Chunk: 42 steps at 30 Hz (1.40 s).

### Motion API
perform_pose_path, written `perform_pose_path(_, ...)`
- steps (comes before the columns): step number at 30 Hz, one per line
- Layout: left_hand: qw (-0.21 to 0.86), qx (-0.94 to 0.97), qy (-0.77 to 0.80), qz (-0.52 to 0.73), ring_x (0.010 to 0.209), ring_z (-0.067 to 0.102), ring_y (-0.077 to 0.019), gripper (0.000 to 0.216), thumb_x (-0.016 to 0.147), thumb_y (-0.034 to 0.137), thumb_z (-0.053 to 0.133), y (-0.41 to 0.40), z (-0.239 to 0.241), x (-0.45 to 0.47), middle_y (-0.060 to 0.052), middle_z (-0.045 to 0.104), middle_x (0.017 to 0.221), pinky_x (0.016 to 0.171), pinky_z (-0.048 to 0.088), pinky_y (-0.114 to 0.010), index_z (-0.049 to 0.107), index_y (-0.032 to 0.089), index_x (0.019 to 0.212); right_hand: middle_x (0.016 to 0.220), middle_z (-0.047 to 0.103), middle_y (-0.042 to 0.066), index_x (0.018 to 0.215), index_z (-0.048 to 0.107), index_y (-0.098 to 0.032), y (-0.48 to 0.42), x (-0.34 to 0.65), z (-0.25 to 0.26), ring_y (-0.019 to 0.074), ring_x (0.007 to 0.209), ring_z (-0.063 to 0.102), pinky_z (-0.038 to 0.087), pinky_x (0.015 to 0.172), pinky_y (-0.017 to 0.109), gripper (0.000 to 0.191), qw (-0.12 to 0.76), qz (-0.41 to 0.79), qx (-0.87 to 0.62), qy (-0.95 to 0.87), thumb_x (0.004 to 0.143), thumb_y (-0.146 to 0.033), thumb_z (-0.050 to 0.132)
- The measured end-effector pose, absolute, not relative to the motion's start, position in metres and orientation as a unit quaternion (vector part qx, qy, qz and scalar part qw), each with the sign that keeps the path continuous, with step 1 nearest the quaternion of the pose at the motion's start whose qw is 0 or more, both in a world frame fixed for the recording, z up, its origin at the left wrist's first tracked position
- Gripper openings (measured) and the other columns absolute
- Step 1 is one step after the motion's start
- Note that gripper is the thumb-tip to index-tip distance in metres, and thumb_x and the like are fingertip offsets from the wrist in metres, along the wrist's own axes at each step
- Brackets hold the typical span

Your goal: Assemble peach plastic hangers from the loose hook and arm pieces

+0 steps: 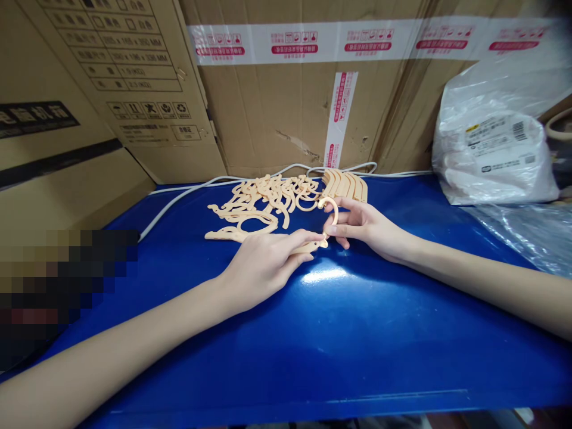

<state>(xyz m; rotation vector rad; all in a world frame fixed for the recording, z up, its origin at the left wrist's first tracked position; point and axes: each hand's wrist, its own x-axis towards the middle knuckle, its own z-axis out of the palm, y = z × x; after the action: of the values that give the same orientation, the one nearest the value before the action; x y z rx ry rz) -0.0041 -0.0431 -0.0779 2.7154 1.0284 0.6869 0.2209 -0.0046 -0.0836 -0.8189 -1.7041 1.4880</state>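
Observation:
My left hand [263, 262] rests on the blue table [313, 345], its fingers closed on the flat end of a peach plastic hanger piece [308, 245]. My right hand [364, 225] pinches the curved hook [331, 208] of that same piece from the right. Just beyond both hands lies a loose heap of peach hanger parts [263, 202]. Right of the heap, a neat row of stacked peach pieces [348, 185] lies in front of the boxes.
Large cardboard boxes [290, 113] wall off the back and left. A white cable [179, 199] runs along the table's rear edge. A white plastic bag [491, 149] and clear plastic film [527, 232] sit at the right.

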Motion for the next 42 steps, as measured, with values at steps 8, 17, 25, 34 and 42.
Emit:
perform_pose_path(8,0.054,0.91,0.34,0.23,0.082,0.068,-0.0144,0.026,0.094,0.025,0.05,-0.045,-0.08,-0.002,0.002,0.072,0.095,0.07,0.046,-0.025,0.055,0.026,0.12,0.071,0.063,-0.003,0.095,0.041,-0.019,-0.005,0.22,-0.084,0.0059,0.048,0.05,0.038,0.048,0.022,0.038,0.354,0.575,-0.319,-0.665,0.077,-0.032,0.072)
perform_pose_path(17,0.037,0.917,0.324,0.228,0.085,0.067,-0.0148,0.026,0.096,0.024,0.047,-0.047,-0.083,-0.002,-0.001,0.072,0.099,0.074,0.047,-0.025,0.056,0.023,0.12,0.071,0.065,-0.002,0.091,0.04,-0.02,-0.006,0.22,-0.083,0.0055,0.044,0.051,0.038,0.044,0.021,0.04,0.342,0.583,-0.316,-0.666,0.074,-0.031,0.075)
perform_pose_path(25,0.051,0.915,0.33,0.226,0.083,0.067,-0.0143,0.026,0.095,0.023,0.048,-0.046,-0.082,-0.001,0.001,0.071,0.096,0.073,0.046,-0.025,0.056,0.024,0.119,0.071,0.064,-0.004,0.088,0.04,-0.02,-0.007,0.22,-0.083,0.0052,0.043,0.051,0.041,0.045,0.021,0.038,0.341,0.575,-0.318,-0.672,0.075,-0.031,0.074)
perform_pose_path(34,0.035,0.912,0.352,0.206,0.082,0.068,-0.0155,0.026,0.095,0.025,0.047,-0.046,-0.079,0.001,0.001,0.072,0.095,0.07,0.046,-0.026,0.055,0.026,0.119,0.07,0.061,-0.005,0.09,0.041,-0.02,-0.007,0.219,-0.084,0.0061,0.045,0.055,0.042,0.046,0.022,0.035,0.345,0.566,-0.321,-0.676,0.076,-0.031,0.072)
perform_pose_path(42,0.14,0.862,0.419,0.248,0.086,0.069,-0.0171,0.027,0.094,0.037,0.05,-0.046,-0.073,0.003,0.002,0.074,0.092,0.068,0.049,-0.025,0.058,0.024,0.116,0.072,0.063,-0.003,0.097,0.042,-0.021,-0.015,0.214,-0.083,0.0078,0.049,0.056,0.047,0.048,0.023,0.034,0.372,0.502,-0.321,-0.712,0.081,-0.034,0.068)
